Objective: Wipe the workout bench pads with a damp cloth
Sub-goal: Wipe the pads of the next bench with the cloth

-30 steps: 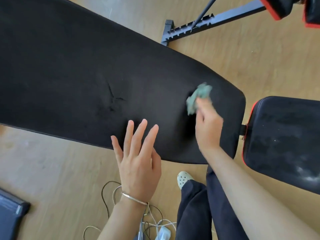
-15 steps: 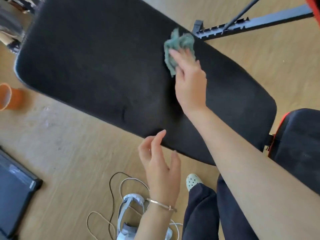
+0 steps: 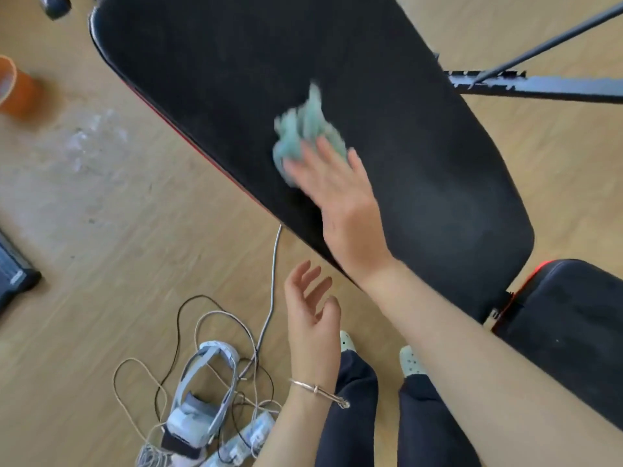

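Note:
The long black back pad (image 3: 236, 62) of the workout bench runs diagonally across the head view. A crumpled green cloth (image 3: 303, 126), blurred by motion, lies on its middle. My right hand (image 3: 340, 200) presses flat on the cloth, fingers spread over it, near the pad's near edge. My left hand (image 3: 312, 315) hovers open above the floor just in front of the pad, holding nothing, with a bracelet on its wrist. The black seat pad (image 3: 573, 315) with red trim sits at the right.
An orange cup (image 3: 15, 85) stands on the wooden floor at far left. A white headset (image 3: 202, 392) with tangled cables lies on the floor beside my legs. The bench's metal frame bar (image 3: 539, 85) runs out at upper right. A dark flat object (image 3: 13, 267) lies at the left edge.
My right hand has swept the cloth from the pad's far edge back toward its near edge. My left hand has come off the pad and hangs over the floor. The view has shifted left.

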